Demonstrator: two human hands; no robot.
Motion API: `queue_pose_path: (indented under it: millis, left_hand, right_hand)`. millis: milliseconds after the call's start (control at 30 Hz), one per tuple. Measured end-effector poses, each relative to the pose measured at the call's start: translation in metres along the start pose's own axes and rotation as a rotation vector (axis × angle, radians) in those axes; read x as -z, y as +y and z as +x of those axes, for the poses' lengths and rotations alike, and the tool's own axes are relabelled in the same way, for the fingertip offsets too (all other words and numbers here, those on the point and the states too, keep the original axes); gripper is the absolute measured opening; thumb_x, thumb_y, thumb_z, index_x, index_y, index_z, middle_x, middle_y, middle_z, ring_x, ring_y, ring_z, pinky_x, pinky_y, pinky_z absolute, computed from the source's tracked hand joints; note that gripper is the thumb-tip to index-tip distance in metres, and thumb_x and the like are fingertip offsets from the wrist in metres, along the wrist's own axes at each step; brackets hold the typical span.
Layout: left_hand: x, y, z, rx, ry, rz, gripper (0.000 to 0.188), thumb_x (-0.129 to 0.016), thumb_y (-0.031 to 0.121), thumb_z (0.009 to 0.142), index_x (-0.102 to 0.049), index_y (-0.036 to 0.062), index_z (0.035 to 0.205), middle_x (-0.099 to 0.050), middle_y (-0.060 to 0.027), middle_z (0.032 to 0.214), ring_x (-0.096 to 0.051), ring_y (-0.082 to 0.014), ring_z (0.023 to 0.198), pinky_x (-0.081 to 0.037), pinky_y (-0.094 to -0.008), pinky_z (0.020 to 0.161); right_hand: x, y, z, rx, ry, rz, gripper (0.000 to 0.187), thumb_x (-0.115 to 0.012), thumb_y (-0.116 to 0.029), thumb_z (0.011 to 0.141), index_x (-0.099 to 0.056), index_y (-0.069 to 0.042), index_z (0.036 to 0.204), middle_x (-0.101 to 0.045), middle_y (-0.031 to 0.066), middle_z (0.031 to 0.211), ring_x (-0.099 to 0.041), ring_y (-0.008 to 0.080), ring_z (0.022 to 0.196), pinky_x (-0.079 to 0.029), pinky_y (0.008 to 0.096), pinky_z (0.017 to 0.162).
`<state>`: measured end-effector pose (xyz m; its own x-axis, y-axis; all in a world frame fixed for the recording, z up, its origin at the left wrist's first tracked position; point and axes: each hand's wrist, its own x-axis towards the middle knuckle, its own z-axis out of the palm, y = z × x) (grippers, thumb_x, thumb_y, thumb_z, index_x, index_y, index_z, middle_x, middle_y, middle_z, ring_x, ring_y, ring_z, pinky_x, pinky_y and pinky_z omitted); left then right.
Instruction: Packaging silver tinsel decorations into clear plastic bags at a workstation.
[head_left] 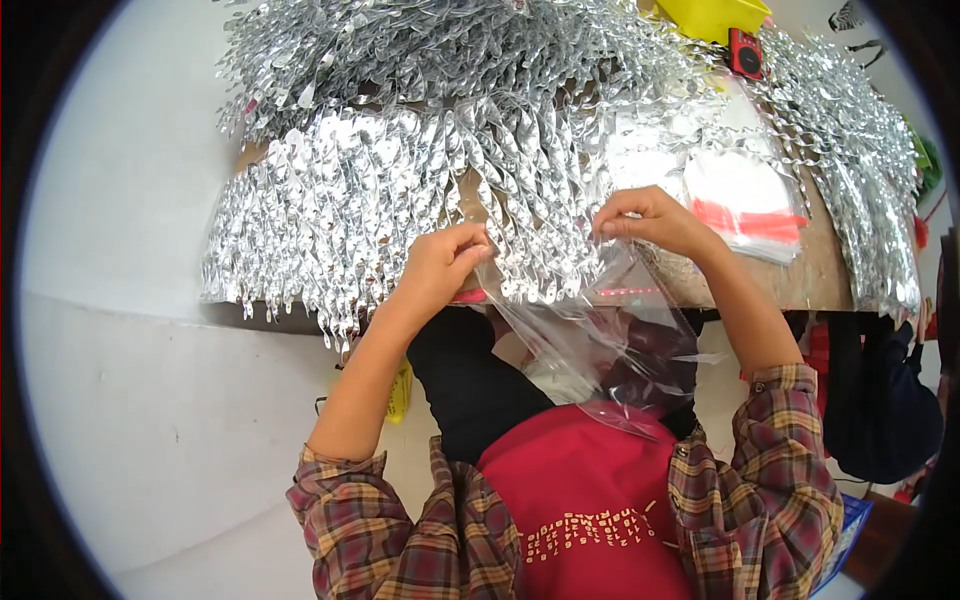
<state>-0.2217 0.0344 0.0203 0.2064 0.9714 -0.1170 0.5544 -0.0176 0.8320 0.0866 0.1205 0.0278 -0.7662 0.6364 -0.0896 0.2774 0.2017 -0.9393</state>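
Observation:
A clear plastic bag (590, 340) hangs between my two hands over the table's front edge, its lower part reaching down to my lap. Its upper left corner is pinched in my left hand (445, 265), thumb against fingers. My right hand (655, 222) grips the upper right side of the bag with curled fingers. Behind and between the hands lie silver twisted foil strips (540, 190), their rounded ends near the bag's top edge. Whether any strip is inside the bag, I cannot tell.
More silver strips (320, 200) cover the table's left side, and a large heap (420, 50) fills the back. Flat clear bags with a red band (745, 215) lie to the right. A small red device (745, 53) and a yellow container (715, 15) stand at the back right.

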Motion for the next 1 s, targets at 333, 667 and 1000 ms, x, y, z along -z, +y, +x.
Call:
queue_pose_path:
  millis: [333, 667, 1000]
  left_hand:
    - [0.004, -0.007, 0.043, 0.0, 0.221, 0.038, 0.014, -0.061, 0.014, 0.084, -0.064, 0.0006, 0.089, -0.067, -0.005, 0.083, -0.057, -0.01, 0.073, -0.045, -0.0249, 0.068]
    - [0.006, -0.008, 0.098, -0.017, 0.425, 0.166, 0.015, -0.063, 0.016, 0.081, -0.064, 0.0013, 0.085, -0.065, -0.0109, 0.074, -0.061, -0.0192, 0.066, -0.046, -0.03, 0.062]
    - [-0.003, -0.016, 0.129, -0.047, 0.493, 0.127, 0.038, -0.059, 0.011, 0.083, -0.052, 0.0048, 0.12, -0.067, -0.0172, 0.094, -0.066, -0.0274, 0.084, -0.051, -0.0326, 0.075]
  right_hand:
    - [0.02, 0.023, 0.051, 0.04, 0.173, 0.129, 0.013, -0.061, -0.011, 0.088, -0.066, -0.002, 0.096, -0.065, 0.0012, 0.089, -0.057, 0.0072, 0.078, -0.046, 0.0216, 0.069]
    - [0.038, 0.046, 0.074, 0.026, 0.435, 0.011, 0.016, -0.063, -0.012, 0.086, -0.066, -0.001, 0.097, -0.065, 0.0022, 0.088, -0.057, 0.0082, 0.08, -0.047, 0.0232, 0.072]
    - [0.042, 0.057, 0.103, 0.118, 0.7, -0.344, 0.015, -0.064, -0.011, 0.083, -0.068, -0.006, 0.097, -0.06, 0.0052, 0.087, -0.057, 0.0171, 0.088, -0.045, 0.028, 0.073]
